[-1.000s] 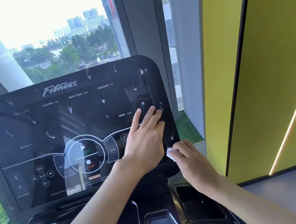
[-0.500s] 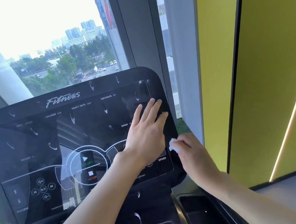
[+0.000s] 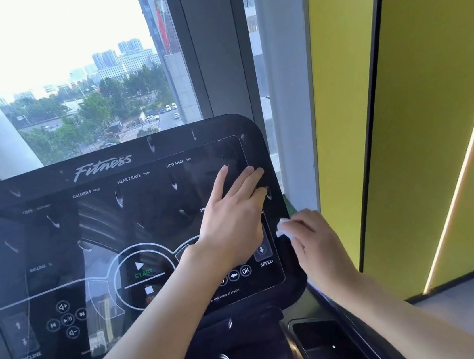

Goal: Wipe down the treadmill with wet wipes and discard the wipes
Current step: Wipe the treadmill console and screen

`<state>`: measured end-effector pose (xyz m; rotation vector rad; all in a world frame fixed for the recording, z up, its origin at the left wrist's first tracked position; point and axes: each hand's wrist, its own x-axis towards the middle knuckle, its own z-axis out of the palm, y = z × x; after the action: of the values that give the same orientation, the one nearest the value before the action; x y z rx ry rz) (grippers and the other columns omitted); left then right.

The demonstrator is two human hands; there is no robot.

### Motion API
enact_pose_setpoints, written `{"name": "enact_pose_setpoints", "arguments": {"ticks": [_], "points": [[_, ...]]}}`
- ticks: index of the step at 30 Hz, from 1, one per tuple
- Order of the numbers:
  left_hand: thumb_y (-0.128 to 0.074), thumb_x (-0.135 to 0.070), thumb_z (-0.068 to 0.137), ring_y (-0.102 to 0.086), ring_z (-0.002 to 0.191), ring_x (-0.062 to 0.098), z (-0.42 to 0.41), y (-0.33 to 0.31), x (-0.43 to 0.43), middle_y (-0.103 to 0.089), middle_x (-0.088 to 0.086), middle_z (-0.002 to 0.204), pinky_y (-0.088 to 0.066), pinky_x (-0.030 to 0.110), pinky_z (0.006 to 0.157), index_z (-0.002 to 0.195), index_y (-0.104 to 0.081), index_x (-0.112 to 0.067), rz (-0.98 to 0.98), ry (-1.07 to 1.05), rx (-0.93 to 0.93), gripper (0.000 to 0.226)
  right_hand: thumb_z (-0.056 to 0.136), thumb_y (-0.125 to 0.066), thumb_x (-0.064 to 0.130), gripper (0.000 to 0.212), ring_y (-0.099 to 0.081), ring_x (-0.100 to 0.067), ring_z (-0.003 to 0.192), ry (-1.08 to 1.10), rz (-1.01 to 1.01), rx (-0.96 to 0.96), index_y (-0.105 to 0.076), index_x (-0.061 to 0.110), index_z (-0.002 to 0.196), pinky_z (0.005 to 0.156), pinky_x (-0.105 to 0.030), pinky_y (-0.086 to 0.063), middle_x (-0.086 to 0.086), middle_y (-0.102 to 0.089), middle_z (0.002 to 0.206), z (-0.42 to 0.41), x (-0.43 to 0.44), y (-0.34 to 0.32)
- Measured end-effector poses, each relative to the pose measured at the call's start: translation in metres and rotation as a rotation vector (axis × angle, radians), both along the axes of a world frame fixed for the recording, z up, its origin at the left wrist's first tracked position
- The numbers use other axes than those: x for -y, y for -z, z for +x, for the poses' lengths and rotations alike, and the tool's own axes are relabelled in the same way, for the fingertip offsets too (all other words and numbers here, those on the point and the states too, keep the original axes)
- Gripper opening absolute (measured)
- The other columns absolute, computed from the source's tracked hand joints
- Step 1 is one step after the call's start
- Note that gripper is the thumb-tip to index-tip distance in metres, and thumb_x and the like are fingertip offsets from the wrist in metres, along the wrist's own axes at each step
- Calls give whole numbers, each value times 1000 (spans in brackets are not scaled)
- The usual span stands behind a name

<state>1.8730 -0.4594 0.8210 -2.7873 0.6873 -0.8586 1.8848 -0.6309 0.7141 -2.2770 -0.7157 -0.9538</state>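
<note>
Most of the wipe, seemingly bunched, hides inside the right hand; console cropped at left.

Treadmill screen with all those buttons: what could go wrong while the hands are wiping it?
1. The left hand lies flat on the glossy black treadmill console, its palm beside the grey SPEED arrow key; it might press a key by accident.
2. The right hand pinches only a small crumpled white wipe at the console's right edge; it could slip from that grip and fall.
</note>
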Motion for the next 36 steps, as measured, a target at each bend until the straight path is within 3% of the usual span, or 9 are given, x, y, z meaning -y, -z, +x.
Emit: {"name": "enact_pose_setpoints", "arguments": {"ticks": [5, 8, 11, 16, 21, 25, 31, 33, 36], "points": [[-57, -7, 80, -27, 148, 17, 0, -2, -3, -41, 3, 154, -9, 52, 123, 129, -60, -13, -15, 14, -27, 50, 84, -68, -4, 16, -50, -16, 81, -106, -222, 63, -67, 8, 94, 70, -16, -34, 0, -54, 89, -6, 0, 3], [-54, -8, 85, -23, 149, 15, 1, -11, -3, -39, 0, 155, -2, 49, 123, 135, -55, -16, -88, 45, -86, 51, 83, -73, -1, 17, -55, -20, 80, 48, 30, 40, -70, 9, 97, 60, -27, -49, -2, -59, 88, 5, 2, -9], [-52, -4, 83, -20, 149, 17, 5, -23, -9, -38, 3, 155, -7, 48, 123, 137, -54, -15, -136, 71, -59, 54, 84, -74, 4, 13, -53, -20, 82, -27, -137, 93, -70, 9, 95, 56, -27, -51, -1, -59, 89, -2, -6, 2], [-49, -16, 91, 0, 153, 22, 21, -48, -19, -14, 6, 165, -5, 52, 123, 146, -44, -20, -64, -17, -4, 55, 78, -79, 1, 22, -45, -12, 72, 74, -34, 43, -67, 7, 96, 49, -22, -43, -4, -58, 86, 10, -6, -18], [-36, -30, 100, 13, 152, 28, 33, -64, -22, 2, 4, 166, 3, 63, 119, 153, -27, -32, -7, -135, -48, 54, 78, -79, 3, 26, -40, -10, 56, 11, -188, -4, -65, 8, 99, 42, -16, -31, -2, -55, 90, 6, -10, -21], [-37, -35, 98, 3, 152, 31, 36, -68, -21, -9, 5, 164, -2, 66, 117, 151, -31, -33, 40, -171, 0, 53, 81, -71, -3, 30, -44, -10, 64, 58, -37, -15, -65, 2, 110, 52, -11, -31, -7, -55, 96, 14, -11, -33], [-41, -33, 96, -11, 148, 33, 44, -73, -15, -24, 0, 154, -4, 71, 113, 138, -48, -33, -27, -182, 7, 42, 77, -74, -7, 35, -39, -7, 72, 0, -162, 110, -68, 5, 111, 60, -16, -28, -4, -55, 87, 23, -8, -44], [-42, -33, 95, -16, 146, 32, 46, -72, -16, -27, 0, 152, -7, 71, 113, 135, -50, -33, -32, -182, 25, 41, 79, -69, -9, 31, -50, -15, 69, 45, -39, 110, -68, 4, 107, 56, -21, -37, -5, -56, 85, 29, -13, -55], [-41, -33, 95, -17, 145, 31, 47, -71, -20, -25, -2, 154, -9, 69, 113, 138, -46, -36, -12, -185, 35, 43, 78, -66, -13, 27, -55, -21, 76, -49, -145, 133, -65, 6, 98, 66, -31, -53, -5, -58, 90, 24, -19, -47]]}}
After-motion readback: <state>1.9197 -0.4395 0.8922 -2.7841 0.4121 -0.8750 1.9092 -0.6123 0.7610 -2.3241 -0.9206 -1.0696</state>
